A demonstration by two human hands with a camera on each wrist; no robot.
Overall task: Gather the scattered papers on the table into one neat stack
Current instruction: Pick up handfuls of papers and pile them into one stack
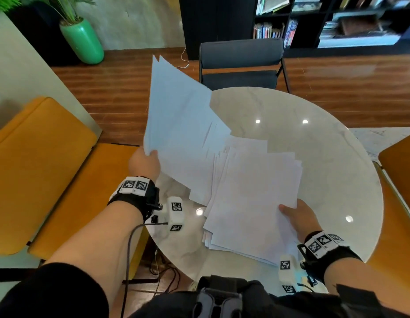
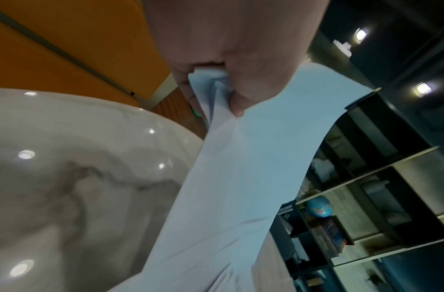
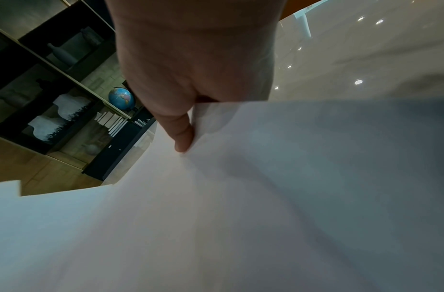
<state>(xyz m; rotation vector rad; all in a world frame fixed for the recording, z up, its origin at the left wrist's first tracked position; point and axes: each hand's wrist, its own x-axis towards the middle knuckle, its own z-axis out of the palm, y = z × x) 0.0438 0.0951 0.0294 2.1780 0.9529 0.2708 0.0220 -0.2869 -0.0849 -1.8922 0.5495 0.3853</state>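
My left hand (image 1: 144, 160) pinches the near left corner of a loose bundle of white sheets (image 1: 181, 125), lifted and tilted up over the table's left edge. The left wrist view shows thumb and fingers (image 2: 237, 106) clamped on those sheets (image 2: 241, 168). My right hand (image 1: 295, 216) grips the right edge of a second, roughly fanned stack of papers (image 1: 252, 198) over the round marble table (image 1: 325, 157), thumb on top. In the right wrist view the thumb (image 3: 181, 134) presses that stack (image 3: 241, 217). The two bundles overlap in the middle.
A dark grey chair (image 1: 241, 63) stands at the table's far side. Orange seats flank the table on the left (image 1: 38, 161) and right (image 1: 399, 180). A green vase (image 1: 83, 41) and a bookshelf (image 1: 337, 21) stand farther back on the wooden floor.
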